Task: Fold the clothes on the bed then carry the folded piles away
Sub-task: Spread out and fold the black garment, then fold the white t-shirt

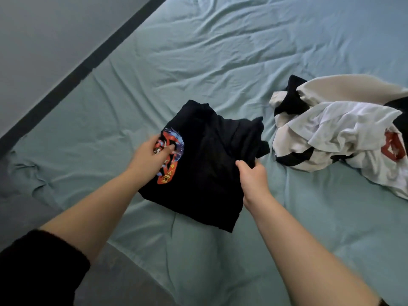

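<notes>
Shirt (205, 155) lies half-folded on bed (198, 62); right hand (252, 175) grips its right edge, left hand (150, 155) touches print (169, 173), grasp unclear; pile (331, 129) beside.

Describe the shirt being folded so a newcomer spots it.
On the teal bed sheet, a white-and-black heap lies right. Left of it is the black T-shirt, touched by left hand and right hand; it alone is flat, with a red-and-blue print.
</notes>
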The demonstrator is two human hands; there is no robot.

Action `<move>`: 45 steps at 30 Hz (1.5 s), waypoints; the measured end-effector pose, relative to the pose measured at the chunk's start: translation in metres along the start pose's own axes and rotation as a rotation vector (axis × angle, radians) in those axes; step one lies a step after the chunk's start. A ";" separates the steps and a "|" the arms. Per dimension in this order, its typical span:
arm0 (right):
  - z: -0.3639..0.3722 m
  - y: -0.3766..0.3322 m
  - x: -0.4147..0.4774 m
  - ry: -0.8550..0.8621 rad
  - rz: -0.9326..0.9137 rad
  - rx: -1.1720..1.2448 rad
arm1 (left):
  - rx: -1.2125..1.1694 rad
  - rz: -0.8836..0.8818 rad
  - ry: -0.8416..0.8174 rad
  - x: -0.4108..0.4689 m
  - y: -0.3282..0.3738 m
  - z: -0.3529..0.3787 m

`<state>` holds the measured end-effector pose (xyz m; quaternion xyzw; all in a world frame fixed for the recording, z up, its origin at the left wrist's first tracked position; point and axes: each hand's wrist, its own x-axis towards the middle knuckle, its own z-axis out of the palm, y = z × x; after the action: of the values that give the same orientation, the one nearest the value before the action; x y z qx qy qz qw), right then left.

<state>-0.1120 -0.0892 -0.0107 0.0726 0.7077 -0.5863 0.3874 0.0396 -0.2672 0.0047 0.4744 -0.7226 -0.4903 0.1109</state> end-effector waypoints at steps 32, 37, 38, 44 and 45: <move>-0.180 0.008 0.067 0.085 -0.116 -0.828 | 0.734 -0.101 -0.523 -0.052 0.048 0.286; -0.249 -0.071 0.131 0.351 -0.542 -1.267 | 0.686 -0.427 -0.558 -0.053 0.045 0.364; -0.254 -0.087 0.147 0.367 -0.541 -1.316 | 0.711 -0.418 -0.518 -0.054 0.040 0.370; -0.263 -0.108 0.187 0.254 -0.524 -1.362 | 0.788 -0.369 -0.389 -0.054 0.026 0.385; -0.263 -0.099 0.179 0.244 -0.620 -1.226 | 0.796 -0.367 -0.381 -0.053 0.026 0.386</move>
<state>-0.4122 0.0516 -0.0442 -0.2992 0.9376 -0.1520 0.0912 -0.1887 0.0098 -0.1489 0.5014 -0.7662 -0.2650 -0.3022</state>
